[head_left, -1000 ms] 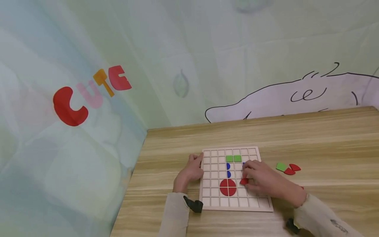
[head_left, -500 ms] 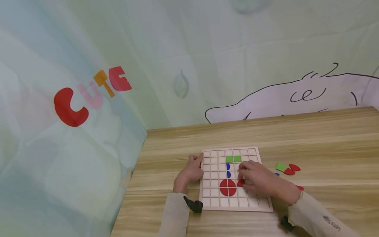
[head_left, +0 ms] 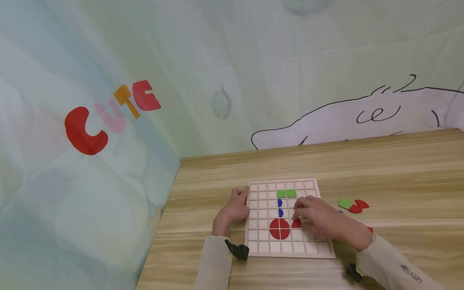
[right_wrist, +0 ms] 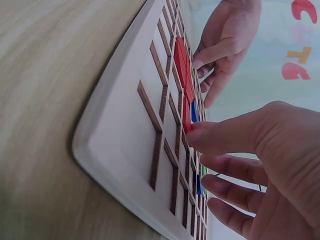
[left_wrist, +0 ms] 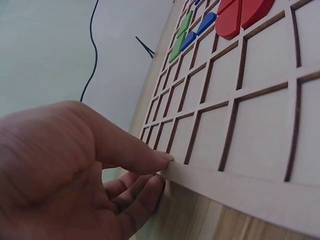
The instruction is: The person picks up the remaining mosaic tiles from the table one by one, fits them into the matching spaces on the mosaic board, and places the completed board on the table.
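Observation:
A pale wooden grid board [head_left: 258, 235] lies on the table. At its left edge my left hand [head_left: 233, 209] pinches the rim, thumb on top and fingers curled below in the left wrist view. My right hand [head_left: 322, 217] pinches a red quarter-circle piece [head_left: 296, 223] between thumb and finger, at a cell right of a full red circle [head_left: 275, 224] made of quarter pieces. Above the circle are two blue half-circles [head_left: 280, 212] and two green squares [head_left: 286, 193]. Another blue piece [right_wrist: 199, 185] shows by my right fingers in the right wrist view.
On the table [head_left: 409, 181] right of the board lie a loose green square [head_left: 345, 203] and two red quarter pieces [head_left: 355, 209]. A blue piece [head_left: 340, 212] and another red piece [head_left: 370, 229] are partly hidden by my right arm. A printed cloth [head_left: 181, 104] hangs behind.
My right hand has shifted slightly left with the red quarter-circle, bringing it beside the red circle, with small adjustments since. The left hand stays at the board's edge.

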`<state>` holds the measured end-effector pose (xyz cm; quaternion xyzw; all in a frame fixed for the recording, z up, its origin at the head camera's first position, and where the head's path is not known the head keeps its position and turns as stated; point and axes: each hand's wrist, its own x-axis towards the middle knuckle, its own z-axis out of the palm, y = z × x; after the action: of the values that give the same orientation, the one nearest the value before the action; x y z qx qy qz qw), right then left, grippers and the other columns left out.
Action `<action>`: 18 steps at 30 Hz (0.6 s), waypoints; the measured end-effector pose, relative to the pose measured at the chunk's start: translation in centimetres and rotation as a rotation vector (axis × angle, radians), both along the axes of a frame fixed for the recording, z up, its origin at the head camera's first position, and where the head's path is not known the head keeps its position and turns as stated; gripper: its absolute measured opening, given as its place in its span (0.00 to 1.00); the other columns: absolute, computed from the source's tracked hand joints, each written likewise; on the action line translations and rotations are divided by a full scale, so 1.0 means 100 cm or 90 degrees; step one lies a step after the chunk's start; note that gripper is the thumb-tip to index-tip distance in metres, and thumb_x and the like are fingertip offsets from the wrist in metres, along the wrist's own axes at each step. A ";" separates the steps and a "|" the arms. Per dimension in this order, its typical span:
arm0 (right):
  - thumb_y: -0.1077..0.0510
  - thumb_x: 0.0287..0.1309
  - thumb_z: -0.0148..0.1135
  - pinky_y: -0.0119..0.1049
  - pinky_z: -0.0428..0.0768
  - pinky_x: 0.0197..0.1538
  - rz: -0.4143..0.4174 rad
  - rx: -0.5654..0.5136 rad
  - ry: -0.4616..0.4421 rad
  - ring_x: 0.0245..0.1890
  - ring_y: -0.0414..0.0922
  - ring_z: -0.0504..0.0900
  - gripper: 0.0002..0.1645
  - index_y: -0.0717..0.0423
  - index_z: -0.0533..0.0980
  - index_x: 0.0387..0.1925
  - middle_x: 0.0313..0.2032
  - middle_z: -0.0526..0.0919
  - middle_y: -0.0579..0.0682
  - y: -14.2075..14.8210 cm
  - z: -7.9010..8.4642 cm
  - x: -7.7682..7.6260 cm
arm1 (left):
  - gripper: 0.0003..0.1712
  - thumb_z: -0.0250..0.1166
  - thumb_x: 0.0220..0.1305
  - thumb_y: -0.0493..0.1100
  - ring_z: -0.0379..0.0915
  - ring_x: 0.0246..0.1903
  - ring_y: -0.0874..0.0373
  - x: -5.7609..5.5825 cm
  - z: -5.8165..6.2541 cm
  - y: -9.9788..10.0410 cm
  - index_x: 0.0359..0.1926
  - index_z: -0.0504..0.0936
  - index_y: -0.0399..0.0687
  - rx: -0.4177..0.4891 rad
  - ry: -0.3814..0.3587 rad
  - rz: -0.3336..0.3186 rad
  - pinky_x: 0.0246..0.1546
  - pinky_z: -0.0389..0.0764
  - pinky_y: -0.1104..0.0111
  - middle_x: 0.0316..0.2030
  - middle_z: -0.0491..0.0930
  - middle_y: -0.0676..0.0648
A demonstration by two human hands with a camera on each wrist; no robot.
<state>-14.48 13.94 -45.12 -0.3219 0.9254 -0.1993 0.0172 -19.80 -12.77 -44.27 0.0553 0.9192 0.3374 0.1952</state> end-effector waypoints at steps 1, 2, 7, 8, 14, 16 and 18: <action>0.59 0.51 0.69 0.48 0.72 0.54 0.000 0.002 0.001 0.48 0.46 0.72 0.10 0.45 0.83 0.37 0.45 0.76 0.45 0.000 0.000 0.000 | 0.44 0.48 0.56 0.26 0.58 0.54 0.49 0.000 0.000 0.000 0.75 0.50 0.45 0.000 0.001 -0.001 0.47 0.64 0.61 0.59 0.54 0.40; 0.60 0.52 0.68 0.48 0.72 0.54 0.000 0.004 0.001 0.48 0.46 0.72 0.10 0.45 0.83 0.38 0.45 0.76 0.45 0.001 0.000 0.000 | 0.44 0.48 0.56 0.26 0.58 0.54 0.48 0.000 0.000 0.000 0.75 0.50 0.45 -0.001 0.001 -0.001 0.48 0.64 0.61 0.59 0.54 0.39; 0.65 0.53 0.64 0.48 0.73 0.53 -0.003 0.000 0.010 0.47 0.45 0.72 0.13 0.45 0.83 0.38 0.44 0.77 0.44 0.002 0.000 0.002 | 0.44 0.49 0.56 0.26 0.58 0.54 0.48 0.000 0.001 0.000 0.75 0.50 0.44 -0.002 0.002 -0.001 0.49 0.64 0.61 0.60 0.54 0.39; 0.65 0.53 0.63 0.47 0.73 0.53 -0.002 -0.003 0.015 0.47 0.45 0.72 0.13 0.45 0.83 0.37 0.44 0.77 0.44 0.003 -0.001 0.002 | 0.44 0.49 0.56 0.26 0.58 0.54 0.48 0.000 0.001 0.000 0.75 0.50 0.44 -0.002 0.002 -0.001 0.49 0.64 0.61 0.60 0.54 0.39; 0.65 0.55 0.61 0.47 0.73 0.53 0.008 -0.015 0.040 0.47 0.44 0.73 0.14 0.44 0.82 0.39 0.43 0.76 0.42 0.003 -0.004 0.004 | 0.44 0.49 0.56 0.26 0.58 0.54 0.48 -0.001 0.000 0.000 0.75 0.50 0.45 -0.001 -0.002 0.003 0.47 0.64 0.62 0.60 0.53 0.39; 0.65 0.55 0.61 0.47 0.73 0.54 0.007 -0.018 0.040 0.48 0.45 0.74 0.14 0.45 0.82 0.40 0.44 0.77 0.43 0.003 -0.004 0.005 | 0.44 0.49 0.56 0.26 0.58 0.54 0.48 -0.001 -0.001 0.000 0.75 0.50 0.45 0.001 -0.004 0.005 0.47 0.64 0.62 0.60 0.53 0.39; 0.65 0.55 0.61 0.47 0.74 0.54 -0.005 -0.018 0.038 0.49 0.45 0.74 0.14 0.43 0.82 0.40 0.45 0.77 0.43 0.005 -0.003 0.006 | 0.44 0.49 0.56 0.26 0.58 0.54 0.48 -0.001 -0.001 0.000 0.75 0.50 0.45 0.001 -0.004 0.006 0.48 0.65 0.61 0.60 0.54 0.39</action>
<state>-13.87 14.44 -45.37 -0.3244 0.9238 -0.2028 -0.0156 -19.88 -12.76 -44.36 0.0502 0.9185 0.3394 0.1966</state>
